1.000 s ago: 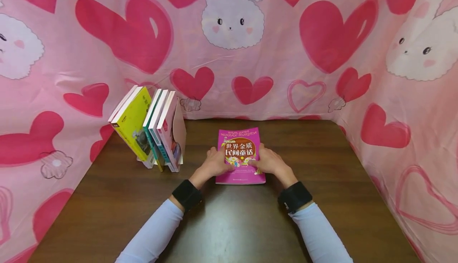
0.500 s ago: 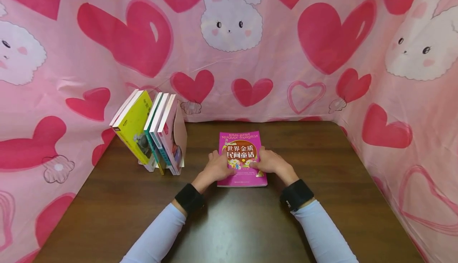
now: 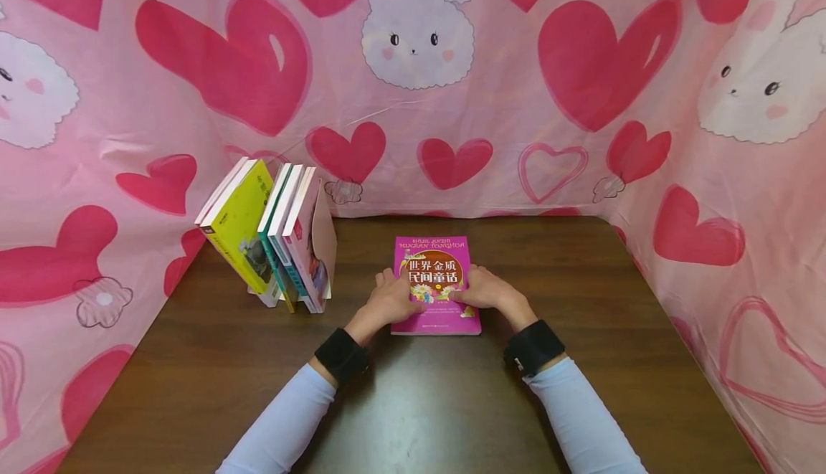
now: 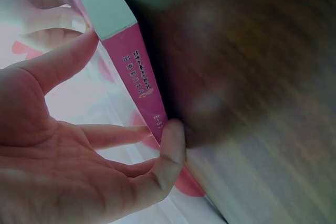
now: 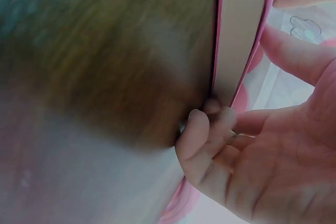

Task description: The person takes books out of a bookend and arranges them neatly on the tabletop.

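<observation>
A magenta paperback storybook (image 3: 435,320) lies on the brown table in the head view, its cover up. My left hand (image 3: 389,300) holds its left side, thumb over the cover and fingers at the edge. The left wrist view shows the fingers of that hand (image 4: 100,156) against the pink spine (image 4: 131,69). Opposite, my right hand (image 3: 495,292) holds the right side with its thumb on the cover. In the right wrist view, curled fingers of this hand (image 5: 268,150) touch the page edges (image 5: 239,30) low down.
Several upright books, among them a yellow one (image 3: 241,226), lean leftward in a row at the table's left. A pale bookend (image 3: 325,237) stands at their right side. Pink heart-and-rabbit cloth (image 3: 445,122) hangs behind the table (image 3: 413,402) and along both sides.
The book's far edge has come slightly nearer and looks straighter than a second ago. Both hands keep their hold, and the row of books stays put.
</observation>
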`<state>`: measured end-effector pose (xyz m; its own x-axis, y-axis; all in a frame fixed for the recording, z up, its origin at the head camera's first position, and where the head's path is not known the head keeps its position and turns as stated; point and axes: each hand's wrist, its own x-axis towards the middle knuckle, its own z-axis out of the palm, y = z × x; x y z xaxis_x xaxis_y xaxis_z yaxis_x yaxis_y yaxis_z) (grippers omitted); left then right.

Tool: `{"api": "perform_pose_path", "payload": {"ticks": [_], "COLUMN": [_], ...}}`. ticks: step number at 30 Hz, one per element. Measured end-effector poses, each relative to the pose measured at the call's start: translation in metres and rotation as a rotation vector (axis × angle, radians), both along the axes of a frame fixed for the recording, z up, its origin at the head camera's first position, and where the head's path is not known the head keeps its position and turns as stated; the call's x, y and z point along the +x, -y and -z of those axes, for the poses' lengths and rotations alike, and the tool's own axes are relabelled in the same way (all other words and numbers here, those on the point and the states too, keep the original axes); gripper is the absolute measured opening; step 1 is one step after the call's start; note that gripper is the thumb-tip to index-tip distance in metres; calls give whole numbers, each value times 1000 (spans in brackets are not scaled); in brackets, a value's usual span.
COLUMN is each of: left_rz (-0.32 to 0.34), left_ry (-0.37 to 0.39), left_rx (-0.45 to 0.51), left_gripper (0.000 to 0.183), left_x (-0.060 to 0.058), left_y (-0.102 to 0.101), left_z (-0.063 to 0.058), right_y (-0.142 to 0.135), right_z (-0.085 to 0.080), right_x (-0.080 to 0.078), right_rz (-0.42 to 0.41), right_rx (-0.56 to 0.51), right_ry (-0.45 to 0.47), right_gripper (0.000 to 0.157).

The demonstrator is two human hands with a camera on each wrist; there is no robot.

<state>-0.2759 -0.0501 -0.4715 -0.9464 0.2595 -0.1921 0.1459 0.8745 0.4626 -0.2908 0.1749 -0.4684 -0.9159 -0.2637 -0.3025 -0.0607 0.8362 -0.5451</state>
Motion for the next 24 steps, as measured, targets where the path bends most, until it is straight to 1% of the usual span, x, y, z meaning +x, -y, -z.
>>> {"api": "perform_pose_path", "payload": {"ticks": [2,4,9,11,15,20,24], "left_rz": [3,5,3,-3,-8,26,55], "left_ry": [-2,-4,-5,-1,6,24,47], "left_rx": [-2,2,0,-1,21,65,112], "left_gripper": [95,94,92,91,89,92,88], "left_x": [0,0,0,0,-1,-3,-4], "left_y": [0,1,2,2,4,10,17], "left_z": [0,-1,-1,-1,0,1,-4], "right_y": [1,1,4,6,9,9,9], "right_z": [1,0,-2,-3,-4,-6,-7], "right_x": [1,3,8,9,14,20,25], "right_rz": [6,17,41,35,32,35,46], "right_rx": [7,14,43,62,65,43,28], "right_ry": [-17,-23,-31,-34,-14,1,0], "right_gripper": [56,58,69,74,78,74,75]}}
